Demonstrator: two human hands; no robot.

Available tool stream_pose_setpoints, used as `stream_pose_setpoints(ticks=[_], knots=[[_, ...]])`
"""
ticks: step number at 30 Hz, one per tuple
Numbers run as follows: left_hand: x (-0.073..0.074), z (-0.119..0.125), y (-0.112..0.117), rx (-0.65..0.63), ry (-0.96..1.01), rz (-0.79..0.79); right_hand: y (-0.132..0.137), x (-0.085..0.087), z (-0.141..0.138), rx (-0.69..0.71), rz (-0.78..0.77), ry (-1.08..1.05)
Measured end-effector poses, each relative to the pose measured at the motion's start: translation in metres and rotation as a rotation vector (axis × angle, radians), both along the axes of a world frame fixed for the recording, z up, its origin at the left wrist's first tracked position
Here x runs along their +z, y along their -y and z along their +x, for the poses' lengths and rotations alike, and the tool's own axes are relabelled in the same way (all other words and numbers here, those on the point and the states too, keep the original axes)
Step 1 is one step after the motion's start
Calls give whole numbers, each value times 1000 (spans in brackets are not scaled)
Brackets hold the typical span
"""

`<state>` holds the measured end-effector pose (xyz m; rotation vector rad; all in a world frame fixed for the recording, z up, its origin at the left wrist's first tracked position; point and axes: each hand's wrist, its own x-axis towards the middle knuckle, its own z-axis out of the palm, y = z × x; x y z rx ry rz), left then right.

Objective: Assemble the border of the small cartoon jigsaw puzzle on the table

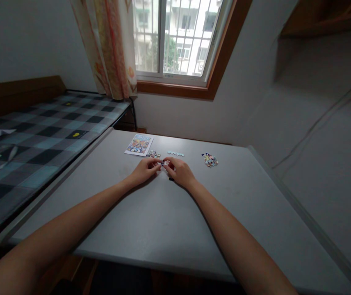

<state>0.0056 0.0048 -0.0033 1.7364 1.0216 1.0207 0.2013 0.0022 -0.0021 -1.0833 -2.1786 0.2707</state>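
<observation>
Close together over the table, my left hand point(145, 170) and my right hand point(181, 171) pinch small jigsaw puzzle pieces point(165, 163) between their fingertips. The pieces look dark and pinkish-white; fingers partly cover them, and I cannot tell whether they are joined. Just beyond my left hand lies a small heap of puzzle pieces point(153, 154). A short row of light blue pieces point(175, 154) lies beyond the fingertips. Farther right is a larger heap of mixed-colour pieces point(210, 160). A small black thing point(171, 179) sits under my right hand, its kind unclear.
A colourful picture sheet point(139, 145) lies flat at the back left of the white table point(126, 229). Left of the table stands a bed with a checked cover point(49, 127). A curtain point(110, 49) hangs beside the barred window point(178, 41). Walls border the back and right.
</observation>
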Motion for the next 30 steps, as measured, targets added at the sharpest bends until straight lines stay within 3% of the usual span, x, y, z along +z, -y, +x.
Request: stream_pose_setpoints(ticks=[30], knots=[[1,-1,0,-25,-17,-5,0,1,-3,23,32,-27]])
